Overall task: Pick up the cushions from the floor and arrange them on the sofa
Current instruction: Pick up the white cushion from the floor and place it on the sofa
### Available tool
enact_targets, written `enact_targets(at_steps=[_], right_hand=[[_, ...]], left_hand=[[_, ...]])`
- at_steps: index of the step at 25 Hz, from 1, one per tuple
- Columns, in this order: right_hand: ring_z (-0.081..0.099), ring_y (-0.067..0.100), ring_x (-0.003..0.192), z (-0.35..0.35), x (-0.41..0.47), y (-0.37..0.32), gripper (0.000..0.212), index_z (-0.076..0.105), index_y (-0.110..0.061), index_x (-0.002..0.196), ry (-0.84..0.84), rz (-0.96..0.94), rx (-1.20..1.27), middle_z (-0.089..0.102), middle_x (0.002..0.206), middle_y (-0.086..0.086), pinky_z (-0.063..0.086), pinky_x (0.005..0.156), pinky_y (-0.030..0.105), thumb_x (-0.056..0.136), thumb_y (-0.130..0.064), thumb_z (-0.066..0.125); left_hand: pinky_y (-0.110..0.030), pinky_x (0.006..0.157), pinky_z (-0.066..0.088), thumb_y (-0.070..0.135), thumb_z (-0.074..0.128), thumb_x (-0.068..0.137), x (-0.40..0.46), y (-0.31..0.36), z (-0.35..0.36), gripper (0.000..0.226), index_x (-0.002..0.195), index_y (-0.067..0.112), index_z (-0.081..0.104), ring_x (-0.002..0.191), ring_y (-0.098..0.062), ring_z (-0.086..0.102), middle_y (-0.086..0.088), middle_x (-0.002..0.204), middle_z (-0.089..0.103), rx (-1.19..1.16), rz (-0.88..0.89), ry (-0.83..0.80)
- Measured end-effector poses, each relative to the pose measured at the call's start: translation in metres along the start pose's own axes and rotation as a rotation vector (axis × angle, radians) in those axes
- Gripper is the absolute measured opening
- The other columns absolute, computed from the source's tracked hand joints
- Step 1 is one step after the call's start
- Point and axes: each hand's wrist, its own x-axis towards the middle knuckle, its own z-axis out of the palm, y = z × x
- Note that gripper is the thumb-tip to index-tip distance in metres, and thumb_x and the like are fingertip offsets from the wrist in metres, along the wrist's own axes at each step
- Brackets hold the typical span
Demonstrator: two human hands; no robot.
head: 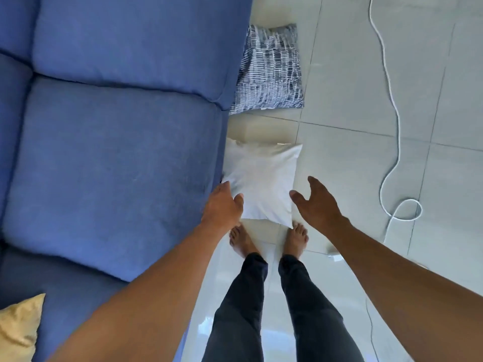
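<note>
**Reach for white cushion, two-handed**

Plain white square fabric cushion (260, 182) flat on pale tiled floor (352, 158), just beside blue fabric sofa (117, 152). Left hand (223, 205) spread at near-left edge; right hand (317, 201) spread, just beside right edge, holding nothing. Advisable: grip opposite edges, lift evenly. Blue-and-white patterned cushion (270, 71) awaiting farther along; gold cushion (19, 333) on sofa already.

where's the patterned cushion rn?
Head view, upper centre: the patterned cushion lies on the tiled floor against the blue sofa's front edge, beyond the white cushion.
</note>
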Motion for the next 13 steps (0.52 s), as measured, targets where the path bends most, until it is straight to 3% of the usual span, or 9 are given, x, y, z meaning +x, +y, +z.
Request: enact_targets(at_steps=[3, 5, 9, 13], right_hand=[[0.044, 0.034, 0.146, 0.036, 0.089, 0.026, 0.068, 0.041, -0.004, 0.154, 0.0, 0.039, 0.013, 0.047, 0.159, 0.017, 0.035, 0.111, 0.036, 0.102, -0.044, 0.059], [0.048, 0.036, 0.143, 0.06, 0.146, 0.045, 0.07, 0.042, -0.006, 0.152, -0.013, 0.075, 0.031, 0.051, 0.156, 0.017, 0.038, 0.104, 0.036, 0.1, -0.05, 0.059], [0.042, 0.033, 0.148, 0.121, 0.248, 0.084, 0.088, 0.036, -0.01, 0.158, -0.032, 0.199, 0.102, 0.044, 0.162, 0.012, 0.035, 0.119, 0.048, 0.093, -0.064, 0.06], [0.063, 0.026, 0.113, 0.161, 0.304, 0.106, 0.093, 0.055, -0.009, 0.141, 0.011, 0.336, 0.401, 0.063, 0.133, 0.004, 0.051, 0.088, 0.028, 0.072, -0.065, 0.081]], left_hand=[[-0.044, 0.11, 0.043, 0.033, 0.05, 0.104, 0.083, -0.012, 0.046, 0.051, 0.147, 0.005, 0.051, 0.138, -0.04, 0.052, -0.022, 0.15, 0.056, -0.025, -0.081, 0.002], [-0.044, 0.107, 0.044, 0.035, 0.051, 0.104, 0.138, -0.023, 0.075, 0.051, 0.144, 0.002, 0.052, 0.136, -0.043, 0.054, -0.026, 0.148, 0.058, -0.051, -0.148, 0.019], [-0.043, 0.113, 0.044, 0.034, 0.055, 0.102, 0.245, -0.06, 0.133, 0.059, 0.147, -0.002, 0.052, 0.141, -0.041, 0.052, -0.026, 0.154, 0.054, -0.145, -0.277, 0.052], [-0.041, 0.109, 0.051, 0.038, 0.068, 0.092, 0.299, -0.092, 0.168, 0.062, 0.145, 0.006, 0.058, 0.131, -0.03, 0.063, -0.013, 0.145, 0.065, -0.462, -0.382, 0.127]])
